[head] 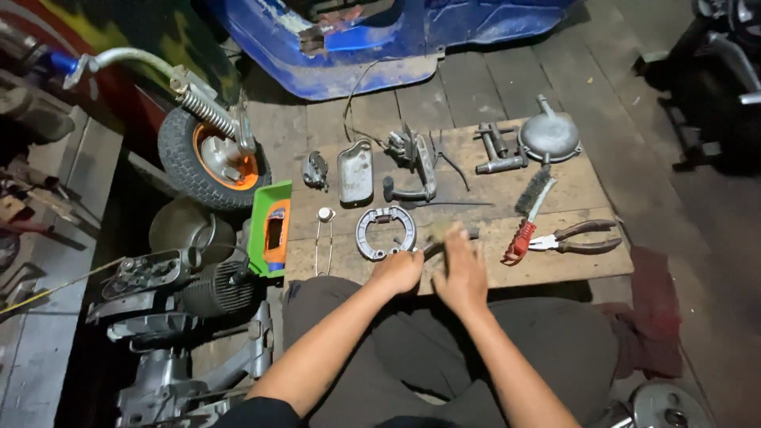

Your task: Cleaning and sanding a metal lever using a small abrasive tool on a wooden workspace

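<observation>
The left hand (pixel 396 271) sits at the near edge of the board (pixel 555 265), its fingers curled tight round one end of a small rod-like part (pixel 432 246) that lies across the wood. The right hand (pixel 462 273) is over the same part, blurred by motion; its fingers look bunched round something pale and bristly, probably a small brush (pixel 441 231), though the blur leaves that uncertain. The part is between the two hands, just right of the brake shoes (pixel 385 231).

To do this rubbing well, I judge the left grip should stay firm and low so that the part cannot roll, and the strokes should run along the part and away from the body. Turning the part a little between passes would reach every face. Grit is likely to fall on the lap, so working over the board is wiser.

Just beyond, a wire brush (pixel 529 214) with a red handle lies beside pliers (pixel 575 236), both within easy reach of the right hand. To the left stand a green box (pixel 270 226) and a thin clip (pixel 323 238). Farther off lie a flat cover (pixel 355 173), a lever (pixel 412 170), a pipe piece (pixel 499 150) and a round cap (pixel 548 136). A small wheel (pixel 212 157) stands at far left.
</observation>
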